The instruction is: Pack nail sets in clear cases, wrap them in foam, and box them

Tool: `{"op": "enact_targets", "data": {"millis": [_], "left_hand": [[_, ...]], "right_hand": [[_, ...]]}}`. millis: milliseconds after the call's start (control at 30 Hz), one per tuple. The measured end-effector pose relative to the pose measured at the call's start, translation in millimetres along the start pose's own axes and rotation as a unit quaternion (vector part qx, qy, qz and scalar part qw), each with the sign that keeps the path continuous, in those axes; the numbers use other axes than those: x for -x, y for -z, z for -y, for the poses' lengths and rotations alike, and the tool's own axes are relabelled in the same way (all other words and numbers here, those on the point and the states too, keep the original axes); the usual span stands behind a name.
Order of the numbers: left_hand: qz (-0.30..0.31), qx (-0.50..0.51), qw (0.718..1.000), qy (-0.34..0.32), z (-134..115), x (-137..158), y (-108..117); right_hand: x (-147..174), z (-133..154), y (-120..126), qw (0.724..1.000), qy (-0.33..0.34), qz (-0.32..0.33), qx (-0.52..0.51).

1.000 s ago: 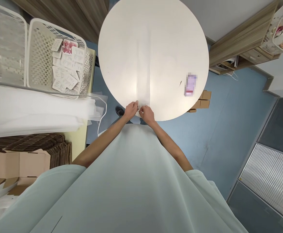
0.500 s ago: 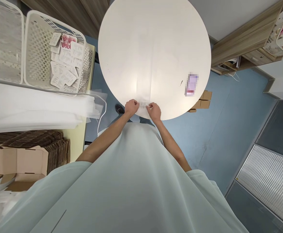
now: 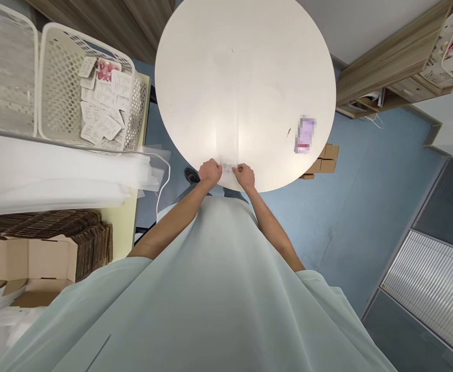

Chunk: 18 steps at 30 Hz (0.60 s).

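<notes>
Near the front edge of the round white table [image 3: 195, 77], my left hand [image 3: 210, 171] is closed, fingertips pinched at the left side of a thin translucent plastic film [image 3: 227, 168]. Across from it my right hand [image 3: 244, 176] pinches the film's right side between thumb and finger. The piece between my hands has a greyish, uneven patch, too small to make out. A faint pale strip stretches away from it over the tabletop; where the film ends is hard to see. On the table's right lies a blurred purple object [image 3: 305, 134].
To the left, a white basket [image 3: 61, 82] of printed cards and another basket [image 3: 7, 77] of clear plastic stand on a side table. White foam sheets [image 3: 56, 170] and stacked flat cardboard boxes [image 3: 90, 237] lie nearer. Small brown boxes [image 3: 328, 159] sit beyond the table's right edge.
Both hands stay almost in place, the right slightly further left. The view has shifted a little. The pale strip on the table looks shorter and fainter at its far end.
</notes>
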<state>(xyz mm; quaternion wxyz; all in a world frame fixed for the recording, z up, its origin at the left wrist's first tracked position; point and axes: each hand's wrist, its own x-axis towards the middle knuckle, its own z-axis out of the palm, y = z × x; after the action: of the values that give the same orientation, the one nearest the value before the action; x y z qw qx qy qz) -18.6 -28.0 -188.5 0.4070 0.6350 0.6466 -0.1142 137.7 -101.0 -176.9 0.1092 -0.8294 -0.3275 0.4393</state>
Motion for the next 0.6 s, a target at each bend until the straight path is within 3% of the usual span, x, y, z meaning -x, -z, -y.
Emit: {"op": "enact_targets", "data": {"millis": [100,200,267,333,433,600], "left_hand": [[-0.027,-0.03,0.999,-0.03,-4,10,8],[-0.056,-0.064,0.978,-0.192,-5,23,15],[-0.029,-0.086,0.943,-0.32,-2,29,16],[0.015,-0.103,0.911,-0.399,3,32,14],[0.056,-0.126,0.896,-0.422,12,33,8],[0.057,-0.16,0.893,-0.416,17,33,2]], "right_hand": [[0,-1,-1,1.0,-0.005,0.0,-0.004],[2,-2,-1,1.0,0.0,-0.002,-0.009],[3,-2,-1,1.0,0.005,-0.005,-0.011],[3,-1,0,1.0,0.007,-0.007,-0.011],[2,1,2,1.0,0.002,-0.006,-0.016],[-1,0,5,0.999,0.008,0.008,-0.039]]}}
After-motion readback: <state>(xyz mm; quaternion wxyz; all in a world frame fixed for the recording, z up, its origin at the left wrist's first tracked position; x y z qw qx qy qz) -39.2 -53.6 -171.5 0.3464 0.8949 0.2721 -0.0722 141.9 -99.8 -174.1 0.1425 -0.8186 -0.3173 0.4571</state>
